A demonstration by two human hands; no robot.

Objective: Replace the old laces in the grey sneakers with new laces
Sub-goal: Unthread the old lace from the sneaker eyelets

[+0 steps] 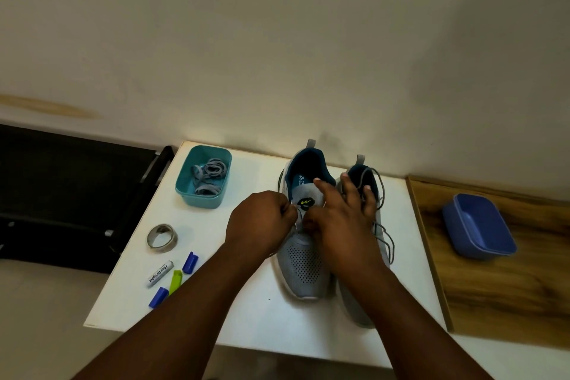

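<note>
White table (216, 311) against cream wall (277, 40); both grips pinch sneaker (303, 265) lace (295, 225).

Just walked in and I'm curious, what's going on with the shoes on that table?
A person is working on the lacing of the left sneaker of a grey pair on a white table. The left hand pinches near the eyelets, and the right hand reaches over the tongue. The right sneaker has a loose grey lace. More laces sit in a teal tub.
</note>
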